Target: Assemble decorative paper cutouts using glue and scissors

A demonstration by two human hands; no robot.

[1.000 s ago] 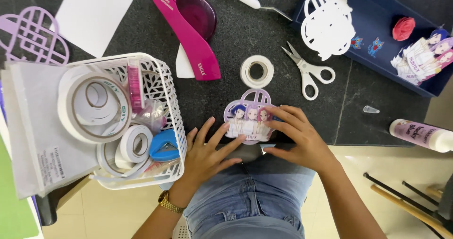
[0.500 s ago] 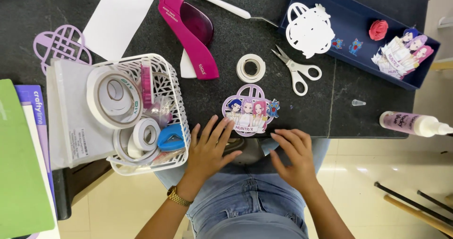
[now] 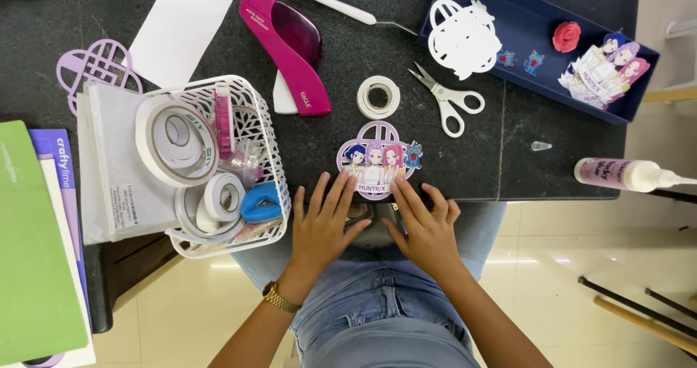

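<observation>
A single head-worn camera looks almost straight down from above the seated person's lap onto the near edge of the dark desk (image 3: pixel 465 157). It sits fairly close: the desk fills the upper half of the view, floor and the person's jeans the lower half. The desk's near edge runs level across the middle. Beyond that edge the view reaches a blue tray (image 3: pixel 552 78) at upper right and a white basket (image 3: pixel 261 121) at left.

Dark stone table (image 3: pixel 465 157) above glossy cream floor (image 3: pixel 573 266).
</observation>
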